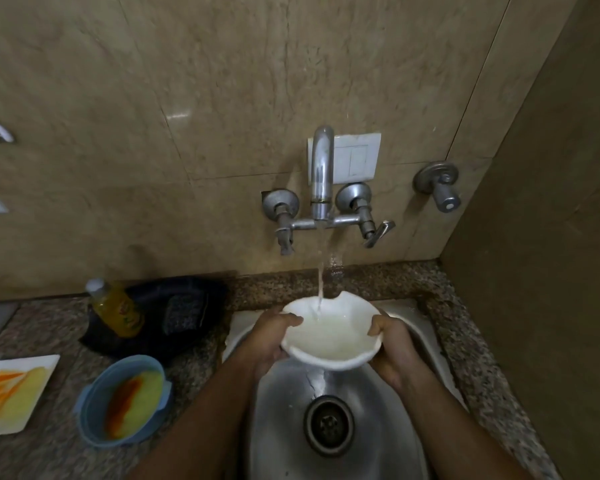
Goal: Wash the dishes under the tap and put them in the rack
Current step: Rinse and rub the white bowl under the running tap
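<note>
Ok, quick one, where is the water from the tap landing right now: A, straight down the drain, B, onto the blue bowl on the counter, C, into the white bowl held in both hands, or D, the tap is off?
C: the stream from the tap falls into the white bowl, which the left hand and right hand hold over the sink.

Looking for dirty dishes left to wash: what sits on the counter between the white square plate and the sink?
In the head view, a blue bowl smeared yellow and orange sits between the white square plate and the sink.
</note>
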`<state>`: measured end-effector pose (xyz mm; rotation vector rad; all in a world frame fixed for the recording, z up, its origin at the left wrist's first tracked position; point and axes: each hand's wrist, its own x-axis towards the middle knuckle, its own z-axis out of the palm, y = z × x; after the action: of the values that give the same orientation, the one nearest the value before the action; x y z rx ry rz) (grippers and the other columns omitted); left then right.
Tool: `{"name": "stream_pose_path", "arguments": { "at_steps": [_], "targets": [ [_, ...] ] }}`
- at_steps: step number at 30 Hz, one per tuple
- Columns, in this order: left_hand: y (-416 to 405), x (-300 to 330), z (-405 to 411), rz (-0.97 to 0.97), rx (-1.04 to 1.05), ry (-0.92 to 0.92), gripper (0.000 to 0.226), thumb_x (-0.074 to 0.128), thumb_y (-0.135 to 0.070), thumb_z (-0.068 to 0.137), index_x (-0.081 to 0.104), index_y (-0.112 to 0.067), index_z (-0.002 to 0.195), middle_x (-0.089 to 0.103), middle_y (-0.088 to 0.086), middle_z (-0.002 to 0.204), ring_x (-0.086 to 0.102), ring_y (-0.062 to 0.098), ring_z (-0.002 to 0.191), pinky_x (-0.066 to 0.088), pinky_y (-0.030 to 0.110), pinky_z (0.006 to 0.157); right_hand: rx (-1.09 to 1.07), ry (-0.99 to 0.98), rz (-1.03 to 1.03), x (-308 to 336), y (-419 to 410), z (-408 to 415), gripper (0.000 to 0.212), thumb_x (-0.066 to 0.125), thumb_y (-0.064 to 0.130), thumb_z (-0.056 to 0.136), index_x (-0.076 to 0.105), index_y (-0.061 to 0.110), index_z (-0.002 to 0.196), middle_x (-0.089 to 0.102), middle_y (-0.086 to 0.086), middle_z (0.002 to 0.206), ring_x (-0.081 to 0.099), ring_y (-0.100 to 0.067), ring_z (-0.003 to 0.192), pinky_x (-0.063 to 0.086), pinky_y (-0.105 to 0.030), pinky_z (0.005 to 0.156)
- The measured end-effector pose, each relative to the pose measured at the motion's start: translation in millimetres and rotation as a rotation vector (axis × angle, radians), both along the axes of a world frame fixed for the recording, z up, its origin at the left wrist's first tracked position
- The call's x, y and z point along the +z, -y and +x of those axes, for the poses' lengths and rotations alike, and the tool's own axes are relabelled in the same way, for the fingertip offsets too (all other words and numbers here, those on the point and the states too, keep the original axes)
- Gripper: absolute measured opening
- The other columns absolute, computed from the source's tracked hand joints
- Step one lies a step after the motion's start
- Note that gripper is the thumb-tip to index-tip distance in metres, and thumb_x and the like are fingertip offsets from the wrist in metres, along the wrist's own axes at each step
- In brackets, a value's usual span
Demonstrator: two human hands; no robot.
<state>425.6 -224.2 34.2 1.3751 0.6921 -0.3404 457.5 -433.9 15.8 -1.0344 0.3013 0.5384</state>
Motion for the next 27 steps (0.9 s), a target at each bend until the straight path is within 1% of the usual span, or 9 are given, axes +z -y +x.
{"name": "stream_pose_path", "arguments": {
  "at_steps": [2, 4, 7, 10, 12, 14, 20, 24, 27],
  "targets": [
    [-8, 6, -4, 0.003, -0.095, -0.079, 0.034, 0.064, -0.02, 0.087, 0.062, -0.015, 0.121, 0.071, 0.014, 0.112, 0.067, 0.034, 0.102, 0.059, 0.043, 0.066, 0.039, 0.029, 0.018, -3, 1, -4, 0.079, 0.049, 0.004, 0.054, 0.06, 0.015, 0.131, 0.065, -0.024, 0.123, 0.058, -0.048, 0.115, 0.046, -0.064, 0.098],
    [-17, 8, -7, 0.061, -0.183, -0.085, 0.026, 0.063, -0.017, 0.091, 0.063, -0.017, 0.117, 0.072, 0.011, 0.11, 0.067, 0.032, 0.101, 0.06, 0.047, 0.072, 0.091, 0.054, 0.057, -2, 1, -9, 0.075, 0.05, 0.001, 0.059, 0.059, 0.015, 0.132, 0.064, -0.024, 0.125, 0.058, -0.048, 0.115, 0.047, -0.065, 0.096],
    [-23, 7, -7, 0.055, -0.234, -0.022, 0.029, 0.063, -0.01, 0.091, 0.064, -0.02, 0.118, 0.073, 0.008, 0.11, 0.068, 0.031, 0.103, 0.058, 0.056, 0.082, 0.135, 0.103, 0.12, 8, 1, -10, 0.071, 0.05, -0.004, 0.063, 0.06, 0.013, 0.131, 0.065, -0.023, 0.123, 0.061, -0.047, 0.111, 0.053, -0.058, 0.085],
    [-16, 10, -5, 0.066, -0.19, 0.049, 0.032, 0.063, -0.007, 0.091, 0.064, -0.022, 0.119, 0.073, 0.008, 0.111, 0.067, 0.032, 0.104, 0.055, 0.059, 0.086, 0.07, 0.178, -0.156, 23, 0, 2, 0.068, 0.053, -0.003, 0.061, 0.064, 0.015, 0.126, 0.071, -0.016, 0.113, 0.066, -0.042, 0.102, 0.056, -0.05, 0.077],
    [-8, 9, -2, 0.05, -0.161, 0.095, 0.036, 0.064, -0.004, 0.089, 0.064, -0.02, 0.122, 0.072, 0.01, 0.112, 0.067, 0.035, 0.105, 0.054, 0.061, 0.088, 0.005, 0.272, -0.421, 34, 0, 12, 0.055, 0.047, -0.007, 0.073, 0.071, 0.021, 0.113, 0.073, -0.008, 0.105, 0.066, -0.034, 0.098, 0.055, -0.042, 0.076],
    [3, 9, 3, 0.03, -0.129, 0.113, 0.038, 0.063, -0.001, 0.089, 0.063, -0.016, 0.124, 0.072, 0.013, 0.113, 0.068, 0.037, 0.104, 0.054, 0.06, 0.088, -0.025, 0.363, -0.568, 43, 0, 22, 0.048, 0.045, -0.006, 0.08, 0.073, 0.026, 0.102, 0.072, -0.002, 0.102, 0.064, -0.025, 0.097, 0.051, -0.035, 0.075],
    [27, 20, 19, 0.008, -0.027, 0.173, 0.033, 0.059, 0.004, 0.09, 0.065, -0.01, 0.119, 0.072, 0.015, 0.109, 0.068, 0.037, 0.101, 0.053, 0.062, 0.088, -0.056, 0.533, -0.706, 59, 11, 47, 0.042, 0.049, 0.011, 0.072, 0.073, 0.027, 0.103, 0.074, 0.007, 0.101, 0.067, -0.02, 0.1, 0.052, -0.039, 0.088],
    [29, 27, 23, 0.067, 0.022, 0.178, 0.032, 0.059, 0.0, 0.091, 0.065, -0.013, 0.12, 0.072, 0.011, 0.108, 0.067, 0.034, 0.099, 0.055, 0.058, 0.088, -0.098, 0.595, -0.739, 64, 6, 57, 0.034, 0.053, 0.021, 0.085, 0.065, 0.029, 0.116, 0.071, 0.008, 0.11, 0.064, -0.016, 0.105, 0.05, -0.042, 0.097],
    [22, 33, 20, 0.185, 0.024, 0.17, 0.03, 0.06, -0.006, 0.093, 0.062, -0.018, 0.121, 0.067, 0.006, 0.111, 0.064, 0.026, 0.097, 0.056, 0.048, 0.087, -0.129, 0.679, -0.811, 75, 3, 61, 0.023, 0.053, 0.032, 0.094, 0.065, 0.026, 0.113, 0.07, 0.009, 0.105, 0.063, -0.012, 0.098, 0.05, -0.037, 0.085]
  ]
}}
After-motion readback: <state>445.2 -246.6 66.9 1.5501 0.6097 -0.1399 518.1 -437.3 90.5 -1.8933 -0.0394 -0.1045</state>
